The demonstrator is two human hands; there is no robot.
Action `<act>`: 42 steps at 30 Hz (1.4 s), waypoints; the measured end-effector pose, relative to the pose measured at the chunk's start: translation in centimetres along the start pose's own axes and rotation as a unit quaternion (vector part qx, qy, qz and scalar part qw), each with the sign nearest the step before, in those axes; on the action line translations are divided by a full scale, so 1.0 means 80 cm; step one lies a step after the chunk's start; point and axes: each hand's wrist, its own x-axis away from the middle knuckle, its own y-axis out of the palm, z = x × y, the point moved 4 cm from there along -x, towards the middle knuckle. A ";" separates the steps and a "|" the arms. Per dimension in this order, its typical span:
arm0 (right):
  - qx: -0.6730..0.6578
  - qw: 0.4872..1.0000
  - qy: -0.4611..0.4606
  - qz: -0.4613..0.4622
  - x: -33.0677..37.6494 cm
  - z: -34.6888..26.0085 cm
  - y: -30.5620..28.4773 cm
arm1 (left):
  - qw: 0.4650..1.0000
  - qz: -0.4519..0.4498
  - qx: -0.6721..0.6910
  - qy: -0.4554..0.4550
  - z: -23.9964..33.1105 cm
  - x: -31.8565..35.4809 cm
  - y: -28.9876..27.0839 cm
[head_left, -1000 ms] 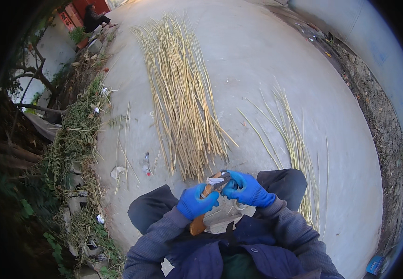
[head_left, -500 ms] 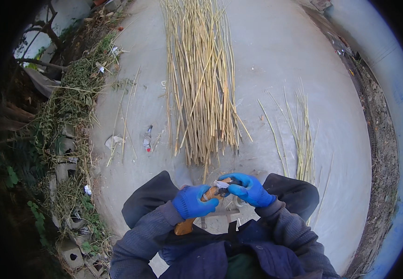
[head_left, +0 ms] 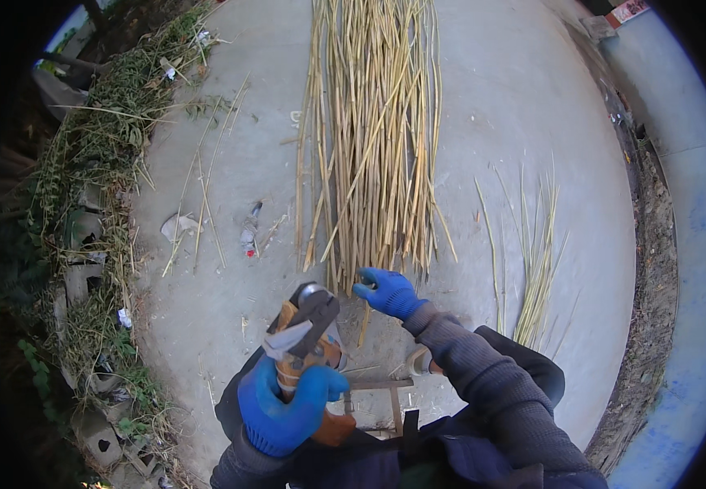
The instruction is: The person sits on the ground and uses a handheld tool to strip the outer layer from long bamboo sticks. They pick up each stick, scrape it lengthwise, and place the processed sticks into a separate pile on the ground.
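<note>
My left hand (head_left: 281, 407) is wrapped round the wooden handle of a hand tool (head_left: 302, 326), raised toward me. The tool has a dark metal head with a round bolt and a pale flat blade; its exact kind I cannot tell. My right hand (head_left: 389, 292) reaches over the near ends of a long bundle of tan stalks (head_left: 373, 171) on the ground. Its thumb and forefinger are curved and apart, right at the stalk ends. Whether they touch a stalk I cannot make out. Both hands wear blue gloves.
Thinner stalks (head_left: 538, 277) lie at the right, beside my knee. Loose stalks (head_left: 202, 187) and a crumpled plastic bottle (head_left: 250, 231) lie at the left on the concrete. Leafy cuttings (head_left: 96, 163) and hollow blocks (head_left: 96, 436) line the left edge; a pale wall (head_left: 687, 106) bounds the right.
My right hand has left the tool and moved forward to the near ends of the stalks. My left hand has drawn the tool to the left and up toward me. The view has shifted.
</note>
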 end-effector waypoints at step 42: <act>-0.576 0.812 -0.069 0.061 0.352 -0.002 -0.168 | 0.907 -0.396 -0.026 -0.144 -0.069 0.109 0.132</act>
